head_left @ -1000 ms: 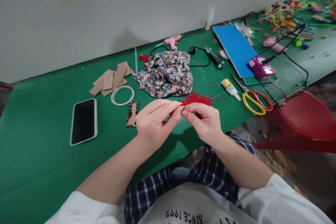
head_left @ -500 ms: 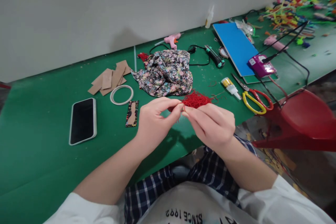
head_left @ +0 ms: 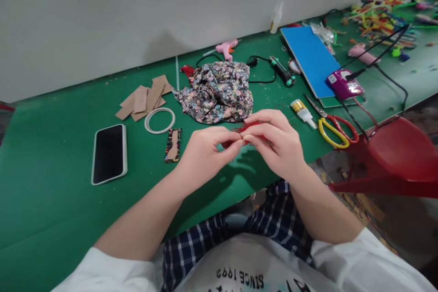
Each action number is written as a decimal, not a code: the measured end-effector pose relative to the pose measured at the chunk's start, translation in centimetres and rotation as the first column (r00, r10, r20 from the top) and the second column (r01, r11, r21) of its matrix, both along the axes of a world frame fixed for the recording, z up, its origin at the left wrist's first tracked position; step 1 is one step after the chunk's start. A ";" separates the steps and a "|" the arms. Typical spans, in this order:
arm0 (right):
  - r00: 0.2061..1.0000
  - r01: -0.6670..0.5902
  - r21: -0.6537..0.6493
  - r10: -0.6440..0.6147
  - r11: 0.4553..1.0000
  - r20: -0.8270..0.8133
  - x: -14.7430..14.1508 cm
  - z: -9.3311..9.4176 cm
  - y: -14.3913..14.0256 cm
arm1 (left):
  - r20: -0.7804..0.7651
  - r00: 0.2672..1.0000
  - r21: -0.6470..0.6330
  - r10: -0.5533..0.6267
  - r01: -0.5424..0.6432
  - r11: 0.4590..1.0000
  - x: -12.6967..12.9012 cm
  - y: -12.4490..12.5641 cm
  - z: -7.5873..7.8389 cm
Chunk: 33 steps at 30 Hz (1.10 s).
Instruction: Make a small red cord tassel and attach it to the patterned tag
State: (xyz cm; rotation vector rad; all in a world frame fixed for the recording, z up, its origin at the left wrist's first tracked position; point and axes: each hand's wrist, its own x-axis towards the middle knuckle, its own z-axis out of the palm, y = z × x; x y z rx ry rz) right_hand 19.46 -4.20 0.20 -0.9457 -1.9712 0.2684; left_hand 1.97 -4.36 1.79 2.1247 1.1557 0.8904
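My left hand [head_left: 210,153] and my right hand [head_left: 278,143] meet fingertip to fingertip above the table's front part. Each pinches thumb against forefinger on a thin piece of red thread, most of it hidden by the fingers. A tangled heap of red thread [head_left: 247,126] lies just behind, largely covered by my right hand. Beyond it sits a crumpled piece of floral fabric [head_left: 222,93]. To the left of my left hand lies a small floral-covered strip [head_left: 174,145] with a brown middle.
Left on the green table [head_left: 61,219] are a phone [head_left: 109,154], a white ring [head_left: 146,124] and brown card pieces [head_left: 140,101]. Rightward lie scissors [head_left: 333,130], a glue bottle [head_left: 303,113], a cutter knife [head_left: 283,72], a blue board [head_left: 310,59] and a purple power socket [head_left: 344,86]. A pink glue gun [head_left: 226,49] lies behind.
My right hand has turned and its fingers have lifted and spread over the red thread heap, covering more of it. Both hands' fingertips stay together. The view has shifted slightly.
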 end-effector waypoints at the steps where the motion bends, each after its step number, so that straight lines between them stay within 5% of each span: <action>1: 1.000 -0.004 -0.052 0.004 0.999 0.004 0.0 0.2 0.0 | -0.011 1.000 0.018 -0.006 0.006 1.000 0.0 0.0 -0.1; 12: 0.994 0.045 -0.379 -0.005 0.924 0.106 -0.2 0.0 0.1 | -0.240 0.970 0.319 0.038 0.043 0.947 0.3 0.0 -1.2; 23: 0.994 0.109 -0.343 -0.108 0.933 0.021 -0.9 -0.5 0.0 | -0.228 0.968 0.373 0.101 -0.008 0.928 0.2 0.1 -1.3; 29: 0.994 0.105 -0.428 -0.079 0.898 0.078 -1.1 -1.1 0.1 | -0.285 0.950 0.429 0.126 0.009 0.903 0.3 0.0 -1.6; 33: 0.998 0.033 -0.496 -0.052 0.868 -0.025 -1.3 -1.6 0.2 | -0.261 0.955 0.486 0.142 0.003 0.874 0.5 0.0 -1.9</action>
